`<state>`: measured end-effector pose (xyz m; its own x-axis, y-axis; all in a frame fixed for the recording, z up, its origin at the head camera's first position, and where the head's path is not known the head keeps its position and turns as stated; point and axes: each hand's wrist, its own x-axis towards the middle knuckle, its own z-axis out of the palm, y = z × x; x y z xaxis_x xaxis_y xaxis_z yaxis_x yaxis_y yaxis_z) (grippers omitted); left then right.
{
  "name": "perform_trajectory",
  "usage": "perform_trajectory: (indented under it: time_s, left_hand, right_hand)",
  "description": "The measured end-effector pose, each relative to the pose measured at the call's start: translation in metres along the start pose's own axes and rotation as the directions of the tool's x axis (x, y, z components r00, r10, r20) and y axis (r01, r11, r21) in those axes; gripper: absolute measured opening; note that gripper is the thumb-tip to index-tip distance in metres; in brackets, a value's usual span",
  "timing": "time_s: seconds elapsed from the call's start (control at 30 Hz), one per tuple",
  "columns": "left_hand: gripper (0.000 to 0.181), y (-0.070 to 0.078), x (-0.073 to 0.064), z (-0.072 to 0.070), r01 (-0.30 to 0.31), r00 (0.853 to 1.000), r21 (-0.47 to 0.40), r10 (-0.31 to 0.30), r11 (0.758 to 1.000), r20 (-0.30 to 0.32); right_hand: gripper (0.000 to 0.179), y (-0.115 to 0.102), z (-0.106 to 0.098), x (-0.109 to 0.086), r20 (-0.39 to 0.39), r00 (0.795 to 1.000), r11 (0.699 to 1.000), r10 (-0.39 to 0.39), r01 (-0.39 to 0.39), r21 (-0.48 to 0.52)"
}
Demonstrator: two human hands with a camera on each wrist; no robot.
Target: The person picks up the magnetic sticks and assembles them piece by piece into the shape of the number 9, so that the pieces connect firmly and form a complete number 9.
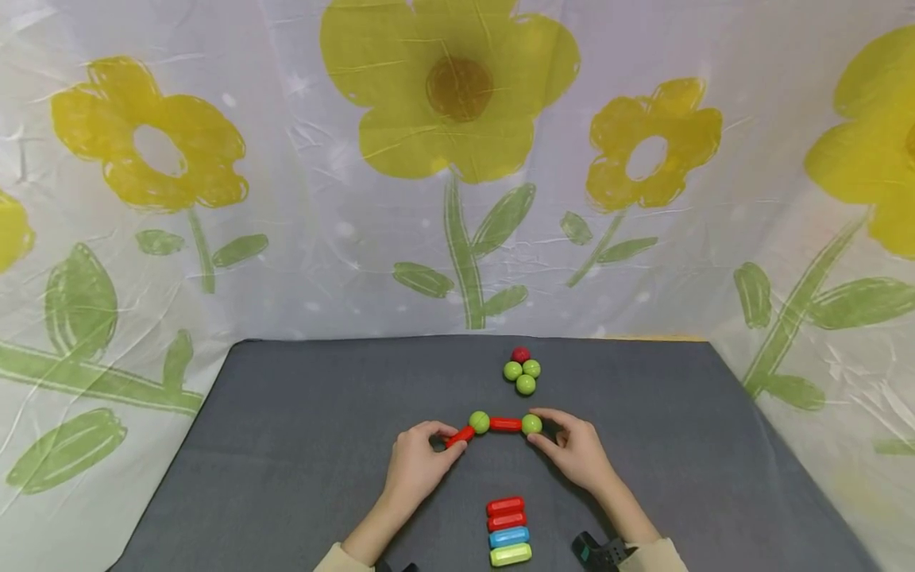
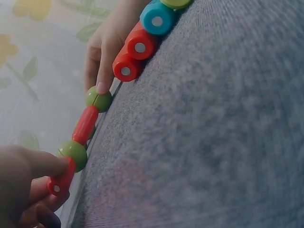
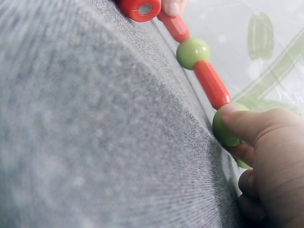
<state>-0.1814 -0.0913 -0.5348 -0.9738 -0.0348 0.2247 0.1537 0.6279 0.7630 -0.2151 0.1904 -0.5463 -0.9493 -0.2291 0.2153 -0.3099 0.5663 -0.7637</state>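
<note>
We see the left hand (image 1: 419,461) pinching a red rod (image 1: 461,435) and the right hand (image 1: 577,453) pinching a green ball (image 1: 531,424), opposite ends of one chain (image 1: 505,425).

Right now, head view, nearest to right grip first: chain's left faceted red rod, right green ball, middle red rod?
1. Right green ball: in right grip.
2. Middle red rod: left of that ball.
3. Left red rod: in left grip.
</note>
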Motion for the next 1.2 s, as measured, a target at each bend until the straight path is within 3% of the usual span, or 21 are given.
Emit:
perform_trajectory:
  time_s: [0.43,0.87,1.03,1.13,1.2]
  left_hand:
    - [0.015,0.007,0.001,0.004,0.056,0.998,0.03,-0.057,0.998,0.015]
    - [0.035,0.025,-0.002,0.016,0.122,0.99,0.033,-0.124,0.992,0.064]
    - [0.046,0.022,0.001,0.013,0.113,0.978,0.041,-0.118,0.993,0.171]
    - [0.053,0.014,0.007,0.005,0.046,0.963,0.028,-0.052,0.999,0.265]
    - [0.062,0.008,0.013,-0.002,-0.022,0.944,0.023,0.013,0.999,0.33]
  right_hand:
    - [0.041,0.0,-0.001,0.0,-0.016,1.0,1.0,-0.013,0.013,-0.019]
    - [0.041,-0.001,0.001,0.001,-0.023,1.0,1.0,0.0,-0.001,-0.029]
    - [0.041,-0.001,0.0,0.001,-0.012,1.0,1.0,-0.001,0.001,-0.015]
    - [0.041,-0.002,-0.001,0.001,-0.003,1.0,1.0,0.005,-0.005,-0.008]
    - [0.041,-0.002,-0.001,0.001,-0.001,1.0,1.0,0.007,-0.007,-0.009]
